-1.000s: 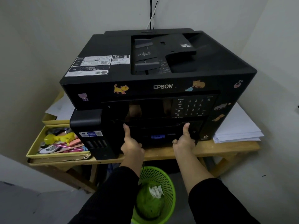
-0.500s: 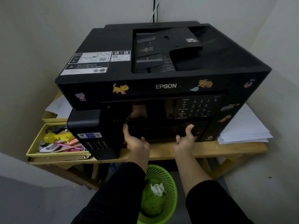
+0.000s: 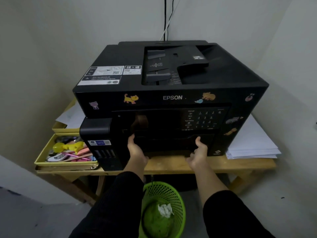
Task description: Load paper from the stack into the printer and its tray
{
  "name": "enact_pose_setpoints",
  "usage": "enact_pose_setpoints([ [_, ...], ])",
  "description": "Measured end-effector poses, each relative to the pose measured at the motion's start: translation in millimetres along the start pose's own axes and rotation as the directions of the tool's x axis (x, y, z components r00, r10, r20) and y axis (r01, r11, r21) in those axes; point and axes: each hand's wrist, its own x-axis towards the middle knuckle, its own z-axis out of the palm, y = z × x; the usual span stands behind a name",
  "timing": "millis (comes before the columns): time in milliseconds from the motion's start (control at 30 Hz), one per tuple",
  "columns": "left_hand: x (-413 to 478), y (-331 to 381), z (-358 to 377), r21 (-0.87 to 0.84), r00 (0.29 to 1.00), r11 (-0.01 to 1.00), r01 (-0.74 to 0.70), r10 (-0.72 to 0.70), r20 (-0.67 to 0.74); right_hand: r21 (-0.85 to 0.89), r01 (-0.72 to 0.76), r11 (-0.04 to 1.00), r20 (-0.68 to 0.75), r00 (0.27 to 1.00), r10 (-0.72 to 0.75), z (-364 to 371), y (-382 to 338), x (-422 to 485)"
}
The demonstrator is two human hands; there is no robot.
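Printer tray front in both hands' curled fingers, thumbs up.

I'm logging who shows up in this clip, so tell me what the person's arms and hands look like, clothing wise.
Both arms wear long black sleeves pushed up, so the forearms are bare. The left sleeve reaches further down the arm than the right sleeve. The left hand and right hand are bare: no gloves, and no rings, watch or markings show.
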Motion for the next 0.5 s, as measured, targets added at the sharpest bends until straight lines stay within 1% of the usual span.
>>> enact_pose_setpoints([
  [67,0,4,-3,0.140,0.998,0.990,-0.001,0.009,-0.055,-0.160,-0.002,0.987,-0.042,0.999,-0.005,-1,-6,-8],
  [133,-3,5,-4,0.301,0.994,0.954,-0.004,0.037,-0.106,-0.293,0.008,0.956,-0.057,0.998,-0.025,-2,-11,-16],
  [167,-6,5,-4,0.410,0.991,0.912,-0.017,0.071,-0.116,-0.355,0.026,0.934,-0.050,0.998,-0.047,-4,-12,-19],
  [200,-13,4,-4,0.546,0.986,0.837,-0.039,0.121,-0.114,-0.420,0.043,0.906,-0.038,0.997,-0.065,-5,-13,-22],
  [233,-21,3,-4,0.697,0.978,0.714,-0.066,0.187,-0.098,-0.508,0.061,0.859,-0.029,0.996,-0.087,-5,-14,-27],
  [267,-29,3,-6,0.828,0.968,0.552,-0.096,0.246,-0.052,-0.611,0.074,0.788,-0.021,0.994,-0.110,-4,-15,-34],
  [300,-34,2,-9,0.922,0.953,0.364,-0.135,0.301,0.021,-0.729,0.092,0.678,-0.013,0.989,-0.149,-3,-17,-40],
  [333,-40,2,-12,0.966,0.940,0.191,-0.173,0.326,0.104,-0.826,0.127,0.550,0.012,0.978,-0.209,0,-19,-48],
  [400,-45,3,-15,0.960,0.888,-0.112,-0.258,0.365,0.281,-0.935,0.211,0.286,0.114,0.940,-0.323,4,-22,-59],
  [433,-48,6,-13,0.924,0.841,-0.253,-0.287,0.395,0.369,-0.952,0.244,0.182,0.165,0.916,-0.366,9,-25,-65],
  [467,-56,10,-8,0.876,0.786,-0.378,-0.299,0.423,0.451,-0.960,0.267,0.081,0.211,0.885,-0.415,15,-29,-73],
  [500,-63,16,0,0.816,0.698,-0.487,-0.310,0.466,0.544,-0.957,0.290,-0.033,0.270,0.840,-0.471,22,-35,-81],
])
